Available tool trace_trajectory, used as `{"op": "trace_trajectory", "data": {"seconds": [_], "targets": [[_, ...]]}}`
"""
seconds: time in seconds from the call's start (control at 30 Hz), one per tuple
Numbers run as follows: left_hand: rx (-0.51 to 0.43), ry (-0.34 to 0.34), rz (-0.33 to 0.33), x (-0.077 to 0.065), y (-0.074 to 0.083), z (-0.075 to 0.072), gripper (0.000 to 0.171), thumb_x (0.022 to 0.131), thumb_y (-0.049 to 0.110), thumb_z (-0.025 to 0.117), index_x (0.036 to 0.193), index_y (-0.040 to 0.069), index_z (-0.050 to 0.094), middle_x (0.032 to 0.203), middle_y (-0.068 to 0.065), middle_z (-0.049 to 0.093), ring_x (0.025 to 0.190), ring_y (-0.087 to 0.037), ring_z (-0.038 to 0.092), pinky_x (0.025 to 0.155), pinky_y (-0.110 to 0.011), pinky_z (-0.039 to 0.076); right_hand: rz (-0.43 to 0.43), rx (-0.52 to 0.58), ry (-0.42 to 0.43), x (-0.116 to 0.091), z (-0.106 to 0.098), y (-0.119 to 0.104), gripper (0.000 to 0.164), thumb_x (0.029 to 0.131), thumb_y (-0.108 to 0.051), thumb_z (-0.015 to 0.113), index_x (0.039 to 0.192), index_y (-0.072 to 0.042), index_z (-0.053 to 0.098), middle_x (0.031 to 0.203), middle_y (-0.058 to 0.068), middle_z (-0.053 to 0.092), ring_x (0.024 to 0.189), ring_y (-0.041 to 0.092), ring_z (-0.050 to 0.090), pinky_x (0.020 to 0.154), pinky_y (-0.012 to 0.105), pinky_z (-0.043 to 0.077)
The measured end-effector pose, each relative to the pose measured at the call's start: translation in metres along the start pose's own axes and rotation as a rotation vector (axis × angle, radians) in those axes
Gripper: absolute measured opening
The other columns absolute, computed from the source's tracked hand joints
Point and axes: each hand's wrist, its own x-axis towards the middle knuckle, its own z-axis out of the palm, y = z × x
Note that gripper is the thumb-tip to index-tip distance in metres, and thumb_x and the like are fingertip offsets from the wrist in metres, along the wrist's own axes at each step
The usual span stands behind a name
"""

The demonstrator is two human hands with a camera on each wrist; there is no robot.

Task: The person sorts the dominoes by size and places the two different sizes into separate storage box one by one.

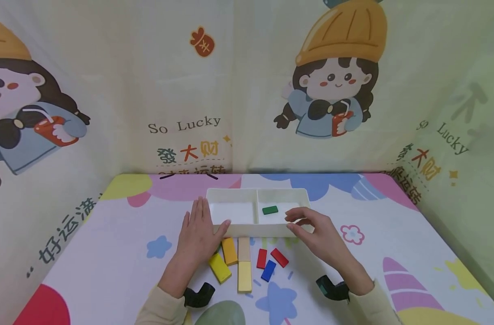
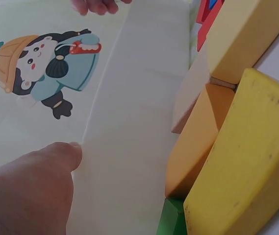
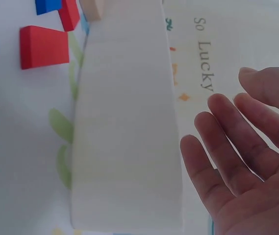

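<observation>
A white two-compartment box (image 1: 271, 231) stands at the far side of the table. My left hand (image 1: 198, 239) lies with straight fingers over its left end, the thumb (image 2: 63, 155) along the top of the front wall. In the right compartment lies a small green block (image 1: 270, 210). My right hand (image 1: 321, 230) hovers by the box's right end, fingers loosely bent and apart, holding nothing. Close to the left hand are a yellow block (image 1: 220, 268) and an orange block (image 1: 229, 251). A second green block (image 2: 172, 218) is mostly hidden beneath that hand in the head view.
In front of the box a tan block (image 1: 244, 249) and a pale yellow block (image 1: 244, 279) line up end to end. To their right lie a red block (image 1: 261, 258), another red block (image 1: 279, 257) and a blue block (image 1: 269, 271). A printed curtain (image 1: 251, 90) hangs behind the table.
</observation>
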Motion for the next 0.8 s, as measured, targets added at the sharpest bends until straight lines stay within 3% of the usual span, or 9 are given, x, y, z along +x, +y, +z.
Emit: {"op": "trace_trajectory", "data": {"seconds": [0.1,0.3,0.57,0.8], "targets": [[-0.003,-0.001,0.001,0.000,0.000,0.000,0.098,0.096,0.058,0.050,0.156,-0.005,0.007,0.165,-0.023,0.008,0.154,-0.039,0.009,0.123,-0.059,0.015,0.002,0.003,0.005,-0.005,0.001,0.002,0.023,0.090,-0.020,0.073,0.113,-0.020,0.068,0.106,-0.005,0.071,0.096,0.013,0.068,0.082,0.024,0.059],[-0.015,0.006,0.007,-0.002,0.000,0.000,0.096,0.096,0.056,0.050,0.156,-0.006,0.007,0.165,-0.024,0.008,0.154,-0.039,0.008,0.123,-0.059,0.014,0.047,-0.002,0.000,-0.016,0.003,0.006,0.024,0.090,-0.019,0.073,0.113,-0.016,0.069,0.104,-0.006,0.071,0.096,0.010,0.068,0.089,0.037,0.059],[-0.018,-0.004,0.004,-0.001,-0.001,0.000,0.097,0.096,0.058,0.049,0.156,-0.005,0.007,0.165,-0.023,0.007,0.154,-0.039,0.008,0.123,-0.058,0.014,0.119,0.028,-0.025,-0.030,0.011,0.017,0.026,0.089,-0.015,0.074,0.114,-0.014,0.069,0.103,-0.007,0.071,0.096,0.010,0.067,0.086,0.026,0.058],[-0.006,-0.008,-0.004,0.002,-0.001,-0.002,0.097,0.096,0.058,0.050,0.157,-0.005,0.005,0.165,-0.023,0.006,0.154,-0.039,0.008,0.123,-0.058,0.013,0.172,0.104,-0.131,-0.031,0.022,0.030,0.024,0.089,-0.018,0.073,0.112,-0.013,0.068,0.103,-0.002,0.071,0.094,0.009,0.065,0.083,0.019,0.056]]}}
